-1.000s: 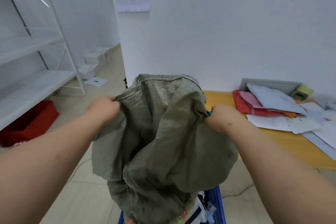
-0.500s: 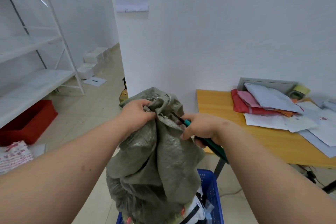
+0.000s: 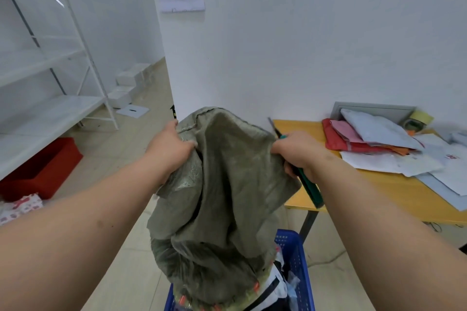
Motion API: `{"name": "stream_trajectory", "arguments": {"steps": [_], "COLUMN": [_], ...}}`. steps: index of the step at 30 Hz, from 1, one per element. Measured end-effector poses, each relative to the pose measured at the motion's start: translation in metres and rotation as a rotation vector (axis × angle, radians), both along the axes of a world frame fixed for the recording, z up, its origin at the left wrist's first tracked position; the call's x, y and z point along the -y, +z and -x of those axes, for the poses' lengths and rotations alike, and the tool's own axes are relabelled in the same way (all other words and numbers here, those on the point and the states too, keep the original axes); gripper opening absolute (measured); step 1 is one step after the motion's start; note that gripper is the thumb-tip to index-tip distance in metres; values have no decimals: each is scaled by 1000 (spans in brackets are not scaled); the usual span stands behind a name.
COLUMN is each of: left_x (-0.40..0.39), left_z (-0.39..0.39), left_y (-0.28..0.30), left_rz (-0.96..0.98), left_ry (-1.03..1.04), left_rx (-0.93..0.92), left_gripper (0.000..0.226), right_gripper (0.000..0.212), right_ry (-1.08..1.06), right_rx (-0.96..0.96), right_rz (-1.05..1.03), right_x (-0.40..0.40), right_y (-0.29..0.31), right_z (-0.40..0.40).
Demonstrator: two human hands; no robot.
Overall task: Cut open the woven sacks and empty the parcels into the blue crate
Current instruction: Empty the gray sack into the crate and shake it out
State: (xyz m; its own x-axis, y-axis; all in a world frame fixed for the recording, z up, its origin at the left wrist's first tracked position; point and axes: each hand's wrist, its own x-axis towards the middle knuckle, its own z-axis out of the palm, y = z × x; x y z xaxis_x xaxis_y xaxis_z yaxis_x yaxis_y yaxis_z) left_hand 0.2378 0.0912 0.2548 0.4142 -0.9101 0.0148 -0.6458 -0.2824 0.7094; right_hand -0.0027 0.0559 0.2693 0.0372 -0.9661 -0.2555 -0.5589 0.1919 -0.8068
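Gripping the upturned end of the woven sack (image 3: 227, 184), the left hand (image 3: 171, 149) and right hand (image 3: 294, 153) held it raised above the blue crate (image 3: 302, 260), its lower mouth hanging down in the crate among parcels (image 3: 275, 283). Both hands were clenched on the fabric, the right also clutching a green-handled cutter (image 3: 307, 184). This looked like the emptying step; next, a lift and shake would likely free whatever remained inside.

The woven sack (image 3: 222, 199) hides most of the blue crate (image 3: 294, 260).
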Motion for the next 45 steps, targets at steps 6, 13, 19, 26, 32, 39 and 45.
{"name": "stream_trajectory", "arguments": {"steps": [6,13,19,26,32,39,45], "left_x": [-3,-14,-4,3,7,-3,3], "left_z": [39,58,29,10,9,13,29], "left_y": [29,27,19,20,19,9,10], "left_rz": [65,-102,137,42,-123,-436,-375], "left_ry": [-169,-273,-212,-460,-498,-438,-134], "left_rx": [-231,-990,121,718,697,432,-446], "left_gripper": [52,47,93,128,33,50,28], "right_gripper": [17,28,28,30,17,6,12], "right_ry": [55,308,302,573,411,342,302], "right_rx": [129,91,-16,-38,58,-490,-614], "right_rz": [204,72,202,5,25,344,384], "right_x": [-20,-30,-26,-26,-23,-12,-14], "right_y": [16,12,22,37,30,18,4], "right_z": [-32,-36,-20,-2,-2,-6,-25]}}
